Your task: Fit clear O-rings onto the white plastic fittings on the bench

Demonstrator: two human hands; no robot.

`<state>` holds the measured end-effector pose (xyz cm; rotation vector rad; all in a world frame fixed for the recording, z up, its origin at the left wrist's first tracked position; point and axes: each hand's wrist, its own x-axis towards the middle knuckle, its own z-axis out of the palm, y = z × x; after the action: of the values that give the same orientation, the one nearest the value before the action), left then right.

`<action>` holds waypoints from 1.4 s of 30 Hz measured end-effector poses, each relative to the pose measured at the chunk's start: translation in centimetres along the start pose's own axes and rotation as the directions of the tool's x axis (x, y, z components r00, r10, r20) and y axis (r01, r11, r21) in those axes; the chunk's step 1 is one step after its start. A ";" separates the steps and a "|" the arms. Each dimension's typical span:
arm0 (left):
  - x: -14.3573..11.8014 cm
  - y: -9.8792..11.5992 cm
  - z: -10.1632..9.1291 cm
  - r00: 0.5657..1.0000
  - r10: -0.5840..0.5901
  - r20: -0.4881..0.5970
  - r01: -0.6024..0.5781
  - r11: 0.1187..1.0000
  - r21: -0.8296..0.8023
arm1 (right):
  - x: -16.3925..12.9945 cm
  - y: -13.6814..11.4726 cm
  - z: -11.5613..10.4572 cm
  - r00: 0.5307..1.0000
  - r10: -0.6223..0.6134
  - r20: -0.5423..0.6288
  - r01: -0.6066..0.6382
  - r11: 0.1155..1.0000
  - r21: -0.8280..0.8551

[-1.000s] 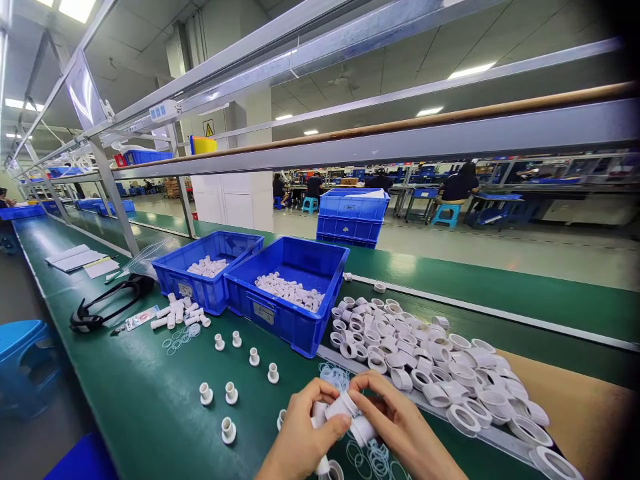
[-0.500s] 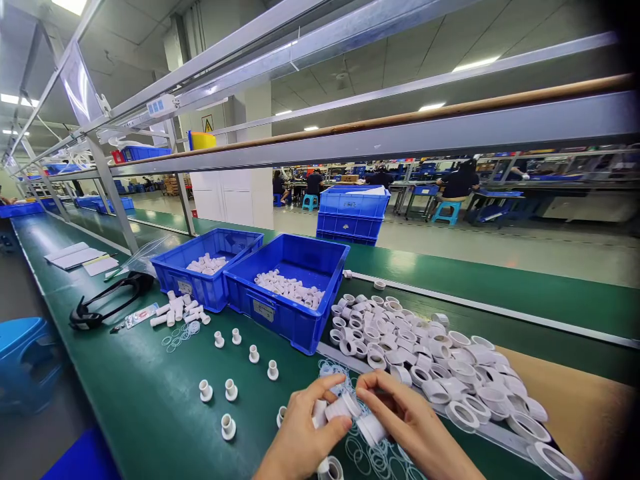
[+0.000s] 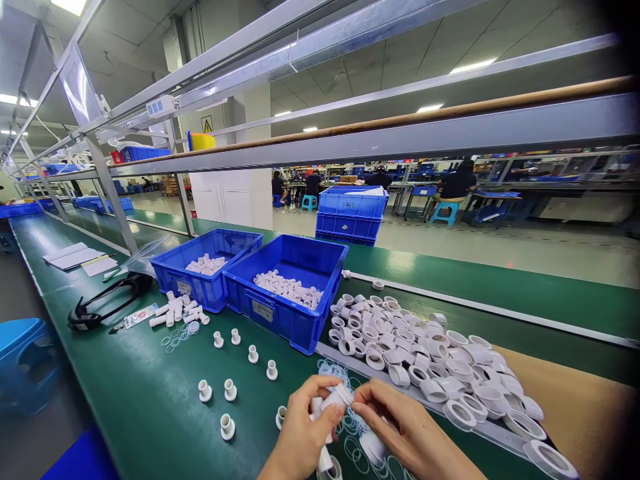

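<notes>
My left hand grips a small white plastic tube fitting at the bottom centre, with more white pieces tucked in its palm. My right hand pinches at the tip of that fitting and keeps another white piece under its fingers. Thin clear rubber rings lie on the green table right beneath both hands. Several finished white fittings stand upright to the left of my hands.
Two blue bins with white tubes sit behind. A big heap of white ring caps lies to the right on the belt. Loose tubes, black glasses and papers are at left. Other people sit at far benches.
My hands have drawn slightly apart and the left one has lifted the fitting a little; the right hand's spare piece has dropped lower toward the table.
</notes>
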<state>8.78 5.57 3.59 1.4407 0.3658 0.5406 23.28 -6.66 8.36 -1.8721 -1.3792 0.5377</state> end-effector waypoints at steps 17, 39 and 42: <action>0.4 0.1 0.2 0.981 -0.071 0.182 0.132 0.928 -0.349 | 0.4 -0.3 0.3 0.998 0.066 0.014 -0.068 0.956 0.284; -0.9 1.0 -0.8 0.913 -0.045 0.406 0.321 0.692 -0.646 | 0.2 -0.5 -0.5 0.993 -0.036 -0.111 0.049 0.992 0.115; -1.8 3.1 -3.0 0.948 -0.109 0.299 0.263 0.798 -0.543 | -0.2 -0.6 -0.8 0.990 -0.028 -0.139 0.039 0.996 0.083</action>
<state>5.24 7.22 6.17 0.8494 0.1147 0.2602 23.42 -7.00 9.37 -1.7799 -1.2753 0.4356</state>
